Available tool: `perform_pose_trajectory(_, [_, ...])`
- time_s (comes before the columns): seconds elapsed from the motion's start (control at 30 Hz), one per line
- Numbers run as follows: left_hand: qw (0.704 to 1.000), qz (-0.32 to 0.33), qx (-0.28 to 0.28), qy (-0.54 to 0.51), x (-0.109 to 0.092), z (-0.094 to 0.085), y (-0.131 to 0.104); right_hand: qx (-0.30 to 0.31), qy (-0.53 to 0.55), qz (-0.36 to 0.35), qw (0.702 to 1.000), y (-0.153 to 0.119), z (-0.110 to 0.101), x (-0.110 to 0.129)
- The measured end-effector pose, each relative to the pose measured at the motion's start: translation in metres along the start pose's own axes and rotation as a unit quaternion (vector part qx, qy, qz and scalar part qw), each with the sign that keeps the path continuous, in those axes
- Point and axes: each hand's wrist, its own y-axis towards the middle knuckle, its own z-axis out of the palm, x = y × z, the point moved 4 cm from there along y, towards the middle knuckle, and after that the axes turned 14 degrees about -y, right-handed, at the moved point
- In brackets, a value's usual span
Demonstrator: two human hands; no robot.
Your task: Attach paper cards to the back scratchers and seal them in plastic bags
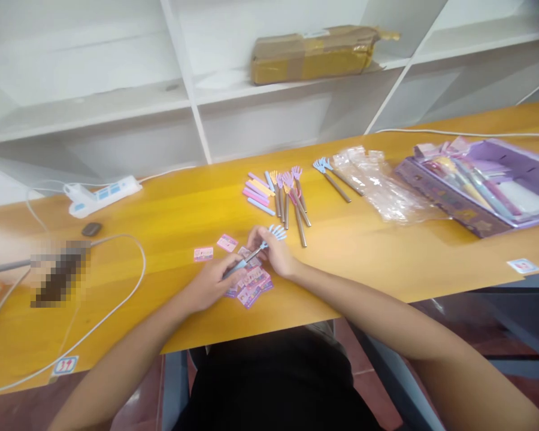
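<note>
A back scratcher (253, 255) with a light blue claw head and a metal shaft is held between my two hands over the table. My left hand (213, 280) is closed round its blue handle end. My right hand (276, 251) grips it just below the claw, which sticks up past the fingers. Under my hands lies a loose pile of printed cards (254, 287), with a pink card (227, 242) and another card (203, 254) to the left. Beyond them are several back scratchers (291, 194) with purple, yellow and pink claws, beside several pastel tubes (259, 193).
Two blue-clawed back scratchers (336, 182) lie by clear plastic bags (386, 185). A purple box (458, 200) with wrapped items stands right. At left are a power strip (105, 194), a small black object (91, 228) and a white cable (139, 281). A taped parcel (314, 57) sits on the shelf.
</note>
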Motion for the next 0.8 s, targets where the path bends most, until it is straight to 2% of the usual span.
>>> perform_pose_trajectory(0.07, [0.998, -0.042, 0.040, -0.010, 0.002, 0.009, -0.002, 0.021, -0.011, -0.023, 0.999, 0.000, 0.000, 0.002])
perform_pose_trajectory(0.17, [0.994, -0.082, 0.067, -0.033, 0.006, 0.017, -0.006, 0.057, -0.028, -0.051, 0.997, 0.000, 0.001, 0.005])
perform_pose_trajectory(0.27, [0.994, -0.080, 0.074, -0.020, 0.007, 0.019, -0.006, 0.082, -0.026, -0.069, 0.994, 0.000, 0.001, 0.009])
perform_pose_trajectory(0.43, [0.996, -0.048, 0.069, 0.020, -0.002, 0.011, -0.004, 0.117, -0.028, -0.064, 0.991, 0.000, 0.000, 0.019])
perform_pose_trajectory(0.57, [0.996, -0.036, 0.077, 0.024, -0.007, 0.002, -0.004, 0.094, -0.051, -0.095, 0.990, 0.007, -0.012, 0.040])
perform_pose_trajectory(0.67, [0.996, -0.030, 0.078, 0.041, -0.008, -0.004, -0.005, 0.023, -0.061, -0.126, 0.990, 0.014, -0.053, 0.076])
perform_pose_trajectory(0.8, [0.988, 0.004, 0.089, 0.124, -0.011, 0.005, -0.005, -0.114, -0.112, -0.117, 0.980, -0.001, -0.152, 0.151])
